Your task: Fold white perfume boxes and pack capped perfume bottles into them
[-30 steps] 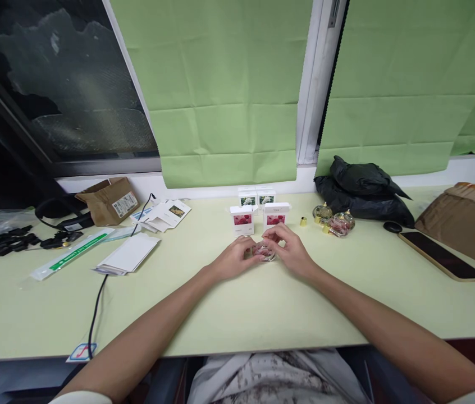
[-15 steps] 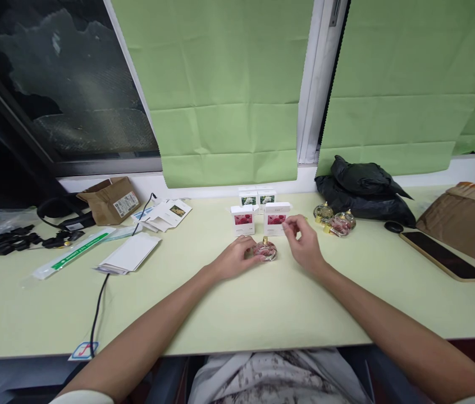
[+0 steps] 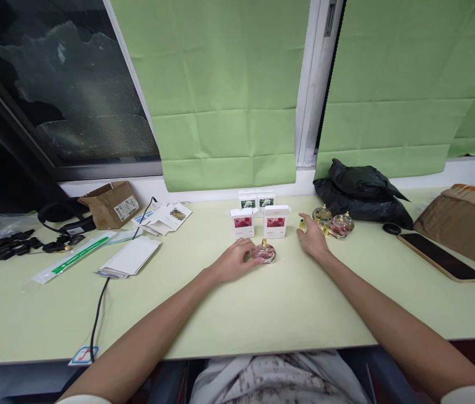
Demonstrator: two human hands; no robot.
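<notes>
Bottle of round, pink-filled glass (image 3: 264,254) stands gripped at its left side by my left hand (image 3: 237,259), well back from the front edge of the pale green table (image 3: 269,314); to the bottle's right and farther back, my right hand (image 3: 312,240) curves at a gold cylindrical cap (image 3: 302,225), whether pinching I cannot tell. The table runs broad between my forearms (image 3: 159,325), with white cardboard boxes (image 3: 275,221) behind the bottle and green fabric blinds (image 3: 229,95) beyond.

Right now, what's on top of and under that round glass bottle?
A golden fitting tops the round glass bottle. What lies beneath is covered by the bottle itself, and the left hand hides part of its left side.
</notes>
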